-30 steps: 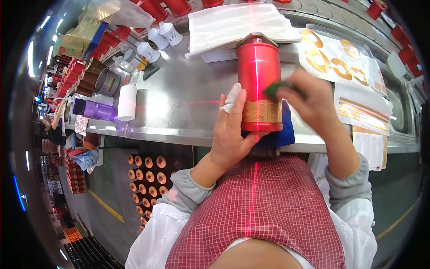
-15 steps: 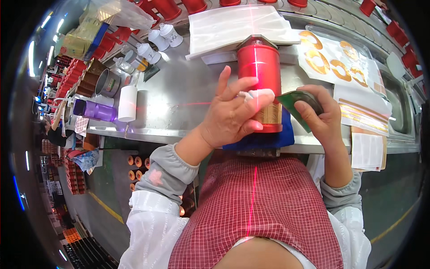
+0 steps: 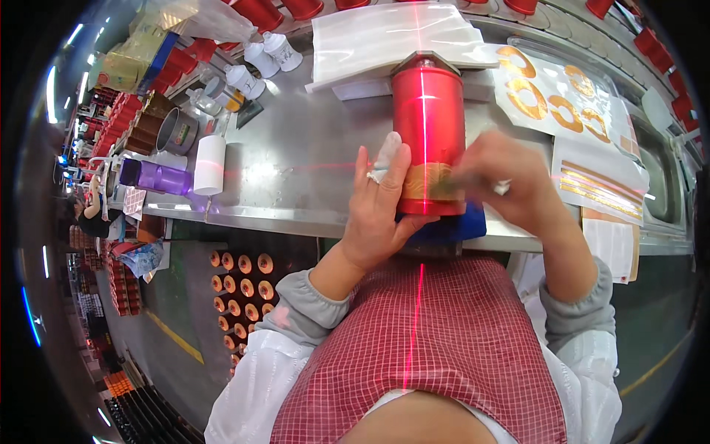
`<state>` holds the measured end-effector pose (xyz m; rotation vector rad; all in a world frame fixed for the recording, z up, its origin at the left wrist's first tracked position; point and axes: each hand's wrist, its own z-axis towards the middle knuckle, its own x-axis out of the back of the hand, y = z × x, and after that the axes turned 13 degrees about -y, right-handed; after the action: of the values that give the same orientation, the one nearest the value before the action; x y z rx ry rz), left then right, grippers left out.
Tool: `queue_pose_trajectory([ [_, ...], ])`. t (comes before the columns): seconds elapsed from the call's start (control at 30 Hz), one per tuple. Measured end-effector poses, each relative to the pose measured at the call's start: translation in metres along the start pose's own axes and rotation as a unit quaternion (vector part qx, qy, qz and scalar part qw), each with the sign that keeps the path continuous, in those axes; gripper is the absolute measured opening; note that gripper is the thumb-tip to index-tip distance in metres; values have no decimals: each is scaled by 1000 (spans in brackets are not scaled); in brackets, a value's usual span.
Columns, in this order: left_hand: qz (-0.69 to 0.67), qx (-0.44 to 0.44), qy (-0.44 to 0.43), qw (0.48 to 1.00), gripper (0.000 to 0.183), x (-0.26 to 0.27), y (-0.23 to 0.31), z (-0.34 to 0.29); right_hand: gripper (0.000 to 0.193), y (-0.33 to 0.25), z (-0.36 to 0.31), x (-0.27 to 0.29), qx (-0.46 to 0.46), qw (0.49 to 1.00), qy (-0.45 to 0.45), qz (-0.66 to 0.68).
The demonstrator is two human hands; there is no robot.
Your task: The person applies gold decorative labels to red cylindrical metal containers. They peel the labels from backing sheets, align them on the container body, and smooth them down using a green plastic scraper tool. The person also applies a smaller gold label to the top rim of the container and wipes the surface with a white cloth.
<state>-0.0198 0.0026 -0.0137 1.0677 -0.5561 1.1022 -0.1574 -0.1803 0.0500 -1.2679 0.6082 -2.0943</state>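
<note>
A glossy red canister (image 3: 410, 111) lies lengthwise in front of me, with a patterned gold band (image 3: 423, 183) around its near end. My left hand (image 3: 376, 211) rests along the canister's left side, fingers stretched out, thumb under the near rim. White wrapping covers one of its fingertips. On the other side, my right hand (image 3: 521, 181) is closed on a green scraper, blurred by motion and largely hidden by the fingers, at the right edge of the gold band. Blue cloth (image 3: 475, 226) lies under the canister. A red light line runs along the canister.
To the right, a sheet of gold curved stickers (image 3: 526, 100) and a sheet of gold strips (image 3: 606, 194) lie near a sink (image 3: 660, 174). White sheets (image 3: 384, 41) lie behind the canister. A purple bottle (image 3: 164, 180) and a white roll (image 3: 210, 166) stand left.
My right hand has moved left with the green scraper, onto the gold band. My left hand has turned and come down against the canister's left side.
</note>
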Motion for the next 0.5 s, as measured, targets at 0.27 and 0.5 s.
queue_pose_trajectory([
  [0.27,-54,10,8,998,87,-6,2,-3,23,14,-14,-2,-32,999,10,14],
  [0.5,39,37,-10,999,93,4,20,4,21,23,-12,-6,-80,992,75,56],
])
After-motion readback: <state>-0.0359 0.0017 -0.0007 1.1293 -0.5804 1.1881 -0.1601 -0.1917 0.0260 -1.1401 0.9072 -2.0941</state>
